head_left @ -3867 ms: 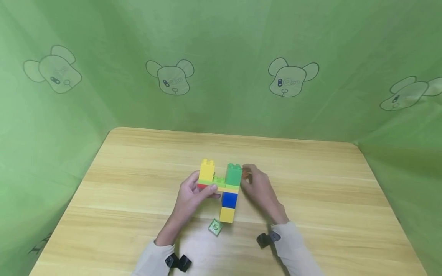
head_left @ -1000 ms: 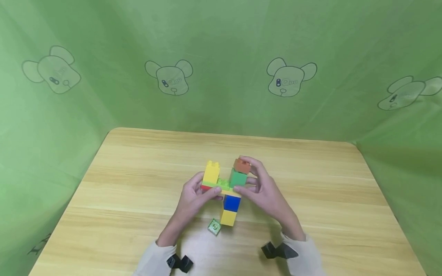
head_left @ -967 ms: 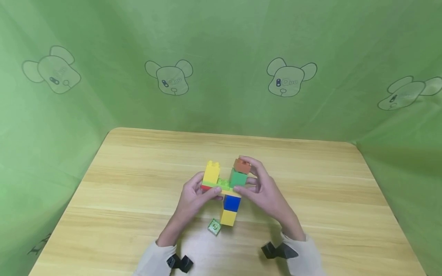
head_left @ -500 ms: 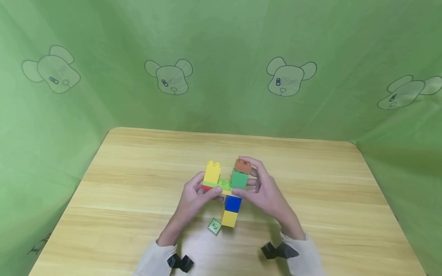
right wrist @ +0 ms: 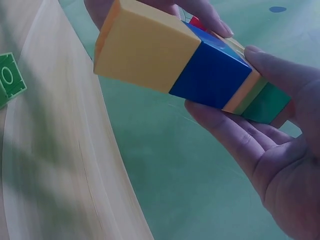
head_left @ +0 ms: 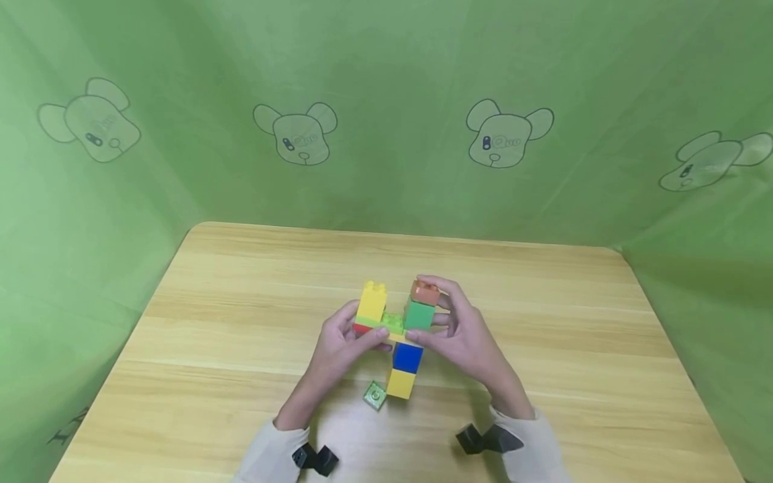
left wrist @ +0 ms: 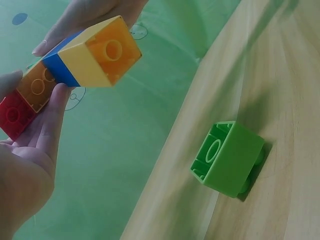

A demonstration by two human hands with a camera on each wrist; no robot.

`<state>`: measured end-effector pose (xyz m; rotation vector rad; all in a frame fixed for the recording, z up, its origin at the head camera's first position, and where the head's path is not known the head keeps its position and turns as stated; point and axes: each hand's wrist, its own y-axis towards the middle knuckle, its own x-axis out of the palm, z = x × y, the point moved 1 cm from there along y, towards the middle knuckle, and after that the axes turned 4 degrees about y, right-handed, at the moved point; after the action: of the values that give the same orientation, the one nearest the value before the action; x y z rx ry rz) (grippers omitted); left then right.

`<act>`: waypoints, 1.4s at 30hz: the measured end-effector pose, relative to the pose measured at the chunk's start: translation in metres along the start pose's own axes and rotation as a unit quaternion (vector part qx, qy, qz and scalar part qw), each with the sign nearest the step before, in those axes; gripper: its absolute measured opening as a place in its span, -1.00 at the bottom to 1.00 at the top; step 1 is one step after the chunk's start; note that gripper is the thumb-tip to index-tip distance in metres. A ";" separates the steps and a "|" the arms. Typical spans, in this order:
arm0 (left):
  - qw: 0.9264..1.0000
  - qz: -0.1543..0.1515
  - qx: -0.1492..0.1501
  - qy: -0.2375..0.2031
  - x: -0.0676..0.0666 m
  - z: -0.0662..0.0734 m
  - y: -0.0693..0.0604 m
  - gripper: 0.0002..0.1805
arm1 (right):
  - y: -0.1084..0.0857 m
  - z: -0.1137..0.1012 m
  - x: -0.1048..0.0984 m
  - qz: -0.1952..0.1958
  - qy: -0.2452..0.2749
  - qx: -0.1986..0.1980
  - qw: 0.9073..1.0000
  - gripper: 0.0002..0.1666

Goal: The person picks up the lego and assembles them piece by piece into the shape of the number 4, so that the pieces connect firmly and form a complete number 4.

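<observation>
A structure of toy building bricks [head_left: 407,358] is held up over the table by both hands. Its lower column is a yellow brick [left wrist: 95,55] under a blue brick [right wrist: 210,75]. Above these lie thin layers, with a tall yellow brick [head_left: 371,302] at the left and a green brick [head_left: 419,316] at the right. A brown brick [head_left: 425,292] sits on the green one. My left hand [head_left: 338,345] grips the left end, thumb in front, near the red brick [left wrist: 15,115]. My right hand [head_left: 461,335] grips the right side, a fingertip at the brown brick's top.
A loose light green brick [left wrist: 230,160] lies on the wooden table [head_left: 241,288], hollow side up in the head view, below the structure. Green cloth [head_left: 392,201] with printed mouse heads surrounds the table. Black wrist cameras [head_left: 483,439] sit at both sleeves.
Since the oldest frame, my right hand has brought the brown brick from beside the green brick onto its top. Over the last second the structure has shifted slightly right; both hands keep their grip.
</observation>
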<state>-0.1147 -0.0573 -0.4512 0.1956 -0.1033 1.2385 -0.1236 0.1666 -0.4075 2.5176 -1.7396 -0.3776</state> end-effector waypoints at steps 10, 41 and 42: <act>1.000 -0.001 -0.002 -0.003 0.000 0.001 0.000 -0.40 | -0.001 0.000 0.000 0.001 0.000 -0.007 1.000 -0.06; 0.997 -0.054 -0.022 0.043 -0.005 -0.008 -0.004 -0.29 | -0.006 0.003 -0.007 0.041 -0.021 0.016 0.999 -0.03; 0.997 -0.064 -0.021 0.048 -0.006 -0.010 -0.005 -0.28 | -0.006 0.003 -0.008 0.041 -0.020 0.015 0.999 -0.03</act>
<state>-0.1120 -0.0629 -0.4624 0.1044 -0.0318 1.1158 -0.1213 0.1760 -0.4098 2.4665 -1.8698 -0.4020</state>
